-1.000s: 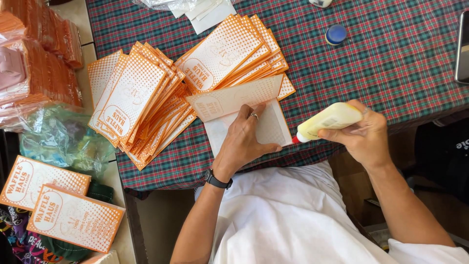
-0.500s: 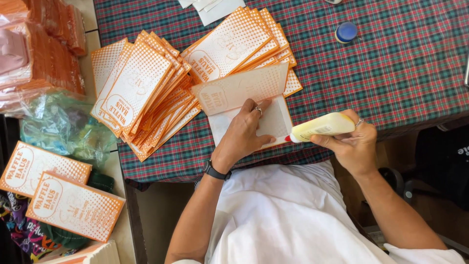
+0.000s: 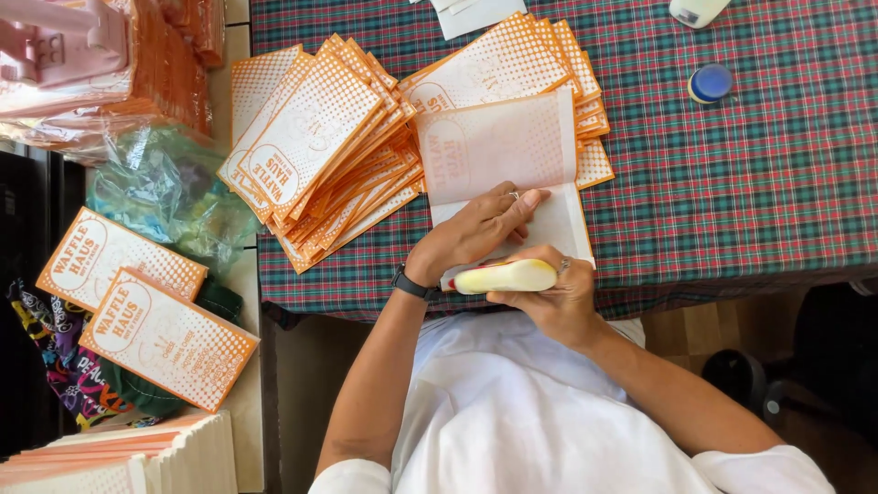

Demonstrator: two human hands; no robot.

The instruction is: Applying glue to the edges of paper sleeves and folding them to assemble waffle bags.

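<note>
My left hand [image 3: 480, 229] presses flat on an unfolded white and orange paper bag [image 3: 503, 146] that lies on the plaid tablecloth [image 3: 732, 183]. My right hand [image 3: 549, 297] grips a pale yellow glue bottle [image 3: 503, 276], held sideways with its red tip pointing left at the near edge of the bag. The bag's upper flap is folded up, its pale inner side showing. A black watch sits on my left wrist.
Fanned stacks of orange dotted paper bags [image 3: 320, 155] lie left of and behind the open bag. A blue cap [image 3: 711, 83] rests on the cloth at the right. More bags [image 3: 146, 316] and plastic-wrapped bundles [image 3: 101, 64] sit at the left.
My right hand has moved left with the glue bottle, from beside the bag to under my left hand at the bag's near edge. The left hand stays on the bag.
</note>
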